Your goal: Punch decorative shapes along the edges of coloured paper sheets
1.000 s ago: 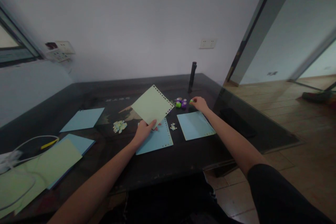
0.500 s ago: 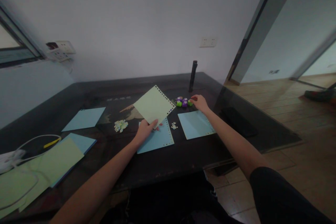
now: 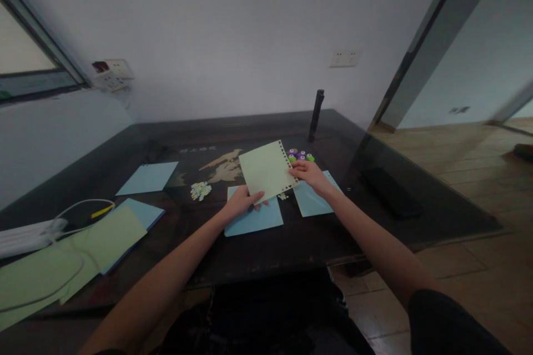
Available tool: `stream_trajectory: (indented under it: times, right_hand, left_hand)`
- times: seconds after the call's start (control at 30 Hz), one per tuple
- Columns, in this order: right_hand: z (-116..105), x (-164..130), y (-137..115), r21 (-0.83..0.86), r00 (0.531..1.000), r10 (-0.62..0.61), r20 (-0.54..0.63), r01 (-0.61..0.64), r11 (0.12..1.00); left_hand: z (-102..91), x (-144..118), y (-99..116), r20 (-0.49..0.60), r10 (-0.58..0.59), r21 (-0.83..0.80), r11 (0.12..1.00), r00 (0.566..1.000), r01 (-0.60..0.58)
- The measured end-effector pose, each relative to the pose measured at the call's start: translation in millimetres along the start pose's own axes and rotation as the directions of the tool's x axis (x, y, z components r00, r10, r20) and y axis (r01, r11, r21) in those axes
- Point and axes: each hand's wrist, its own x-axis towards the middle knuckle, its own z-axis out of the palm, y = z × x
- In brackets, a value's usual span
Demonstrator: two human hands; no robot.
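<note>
A pale green sheet of paper (image 3: 266, 169) with square holes along its right edge is held tilted above the table. My left hand (image 3: 240, 201) grips its lower left corner, thumb on top. At the punched edge, the fingers of my right hand (image 3: 310, 173) are closed on the sheet. Below it lie a blue sheet (image 3: 254, 223) and, to the right, another blue sheet (image 3: 314, 203), partly under my right forearm. Small purple and green toy-like pieces with eyes (image 3: 302, 156) cluster just behind my right hand. Tiny paper bits (image 3: 283, 196) peek out beneath the green sheet.
A larger heap of paper bits (image 3: 200, 191) lies left of my left hand. Further left are a blue sheet (image 3: 147, 177), stacked green and blue sheets (image 3: 120, 230) and a white power strip (image 3: 31, 236) with cable. A black post (image 3: 316, 115) and a flat black object (image 3: 391, 191) are right.
My right hand has moved from the purple and green pieces to the punched edge of the green sheet. The sheet has turned and now lies nearer my right hand. The view has shifted slightly.
</note>
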Motion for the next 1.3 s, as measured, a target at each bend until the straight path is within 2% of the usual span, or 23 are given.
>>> stream_trajectory:
  times: [0.27,0.43,0.57,0.63,0.73,0.8,0.9,1.0,1.1,1.2,1.27,1.3]
  right_hand:
    - [0,-4,2,0.046,1.0,0.021,0.008,-0.021,0.999]
    - [-5,-4,0,0.076,0.999,0.033,-0.043,-0.029,0.997]
    - [-31,-8,-9,0.156,0.988,0.061,-0.144,-0.039,0.987]
    - [-51,-17,-12,0.18,0.97,0.088,-0.226,-0.047,0.983]
    - [-83,-38,-10,0.158,0.96,0.129,-0.248,-0.091,0.983]
    - [-99,-55,-5,0.132,0.951,0.172,-0.258,-0.142,0.981]
    - [-113,-75,6,0.072,0.944,0.203,-0.26,-0.191,0.979]
    - [-115,-84,14,0.012,0.937,0.229,-0.263,-0.234,0.972]
    - [-113,-85,18,-0.071,0.943,0.213,-0.255,-0.238,0.969]
    - [-111,-84,22,-0.201,0.953,0.146,-0.266,-0.203,0.958]
    - [-110,-85,24,-0.271,0.953,0.109,-0.284,-0.188,0.944]
    - [-110,-86,25,-0.295,0.952,0.094,-0.29,-0.183,0.938]
  left_hand:
    - [1.8,2,-6,0.051,0.005,-0.042,0.999,0.999,-0.003]
    - [3.2,-1,4,-0.01,0.009,-0.104,0.995,1.0,-0.01]
    - [-0.3,-5,17,-0.087,0.058,-0.148,0.986,0.995,-0.071]
    - [-1.6,-7,23,-0.132,0.074,-0.102,0.991,0.988,-0.088]
    - [2.2,-9,32,-0.147,0.096,-0.031,0.994,0.984,-0.102]
    - [10.9,-10,39,-0.095,0.107,-0.071,0.991,0.99,-0.114]
    - [31.8,-12,54,0.048,0.077,-0.262,0.963,0.996,-0.062]
    - [55.0,-16,72,0.128,-0.01,-0.485,0.871,0.992,0.072]
    - [71.8,-17,82,0.175,-0.037,-0.564,0.815,0.984,0.131]
    - [80.9,-15,80,0.158,-0.003,-0.44,0.895,0.987,0.073]
    - [84.6,-14,75,0.107,0.065,-0.208,0.977,0.992,-0.042]
    - [86.2,-15,72,0.085,0.113,-0.072,0.992,0.99,-0.107]
